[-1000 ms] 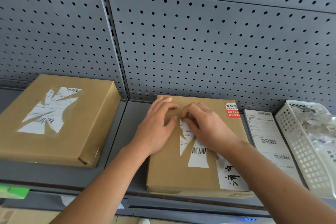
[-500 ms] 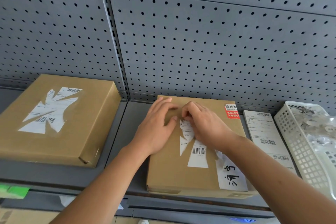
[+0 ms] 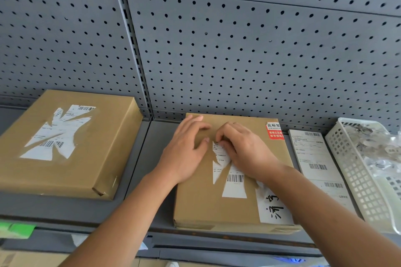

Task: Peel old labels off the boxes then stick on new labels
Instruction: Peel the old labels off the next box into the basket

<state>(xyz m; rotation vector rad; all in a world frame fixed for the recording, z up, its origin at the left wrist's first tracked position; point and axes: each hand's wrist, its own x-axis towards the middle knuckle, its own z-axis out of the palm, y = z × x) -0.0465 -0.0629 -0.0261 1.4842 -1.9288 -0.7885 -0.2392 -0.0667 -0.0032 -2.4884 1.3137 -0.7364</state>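
A grey pegboard wall [image 3: 238, 50] fills the back, its panels split by a slotted upright post [image 3: 130, 39]. Below it runs a grey metal shelf [image 3: 149, 158]. At the shelf's right end sits a white plastic lattice basket [image 3: 355, 180], heaped with crumpled pale scraps I can't make out. A bright green tag [image 3: 17, 228] clings to the shelf's front edge at far left, with brown cardboard [image 3: 21, 259] underneath.
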